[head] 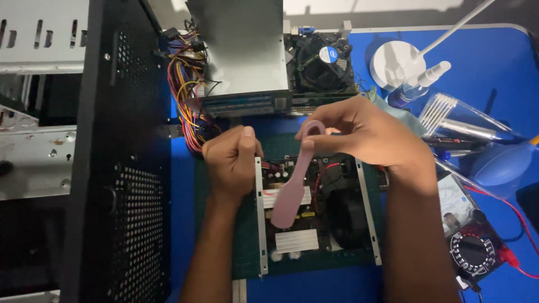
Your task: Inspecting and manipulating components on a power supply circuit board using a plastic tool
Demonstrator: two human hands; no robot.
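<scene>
A black perforated computer case (pixel 120 151) stands along the table's left edge, with a bundle of coloured wires (pixel 188 106) spilling beside it. The left hand (pixel 231 157) is curled into a fist over the open power supply board (pixel 314 207); whether it holds anything cannot be told. The right hand (pixel 365 137) pinches the top of a pink spatula (pixel 295 188), which hangs over the board. A multimeter (pixel 474 247) lies near the blue table's (pixel 494 62) right edge, a spray bottle (pixel 418 87) further back
</scene>
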